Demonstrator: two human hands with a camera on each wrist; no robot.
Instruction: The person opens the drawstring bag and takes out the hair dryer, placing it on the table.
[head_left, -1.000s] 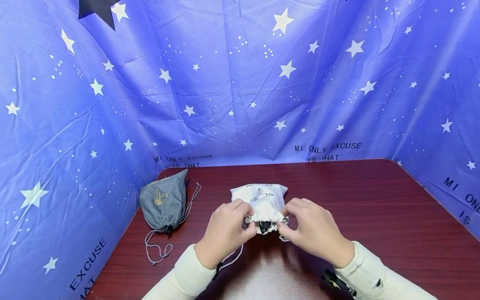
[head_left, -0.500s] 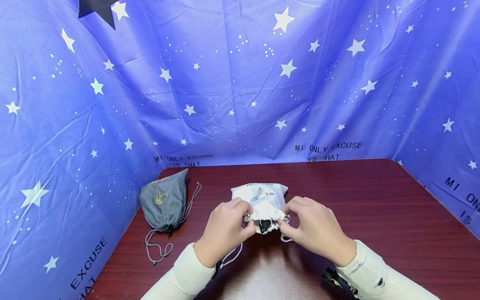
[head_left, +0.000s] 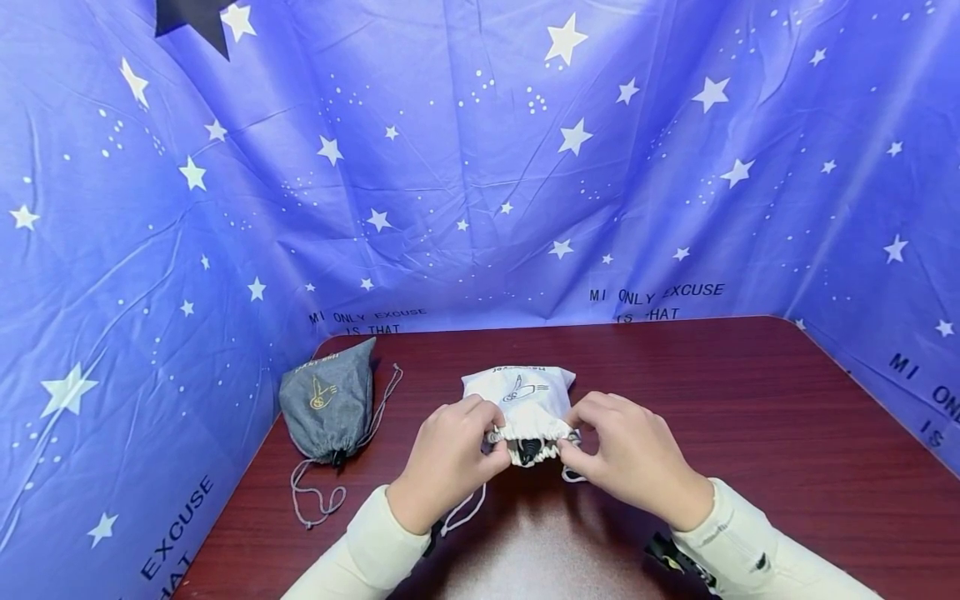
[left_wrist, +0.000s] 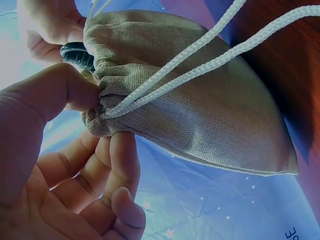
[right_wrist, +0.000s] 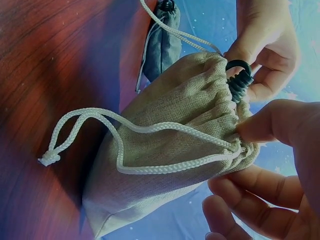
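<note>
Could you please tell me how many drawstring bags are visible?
2: the white bag, its mouth pinched at either side by the left hand and right hand; the gray bag, lying on the table to the left.

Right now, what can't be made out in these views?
Rest of the black coiled item: head and both wrist views, hidden inside the white bag.
Whether the grey bag holds anything: head view, its cloth hides the inside.
Lettering along the white bag's far edge: head view, too small and foreshortened to read surely.
Rest of the right hand: left wrist view, cut off by the top edge.
</note>
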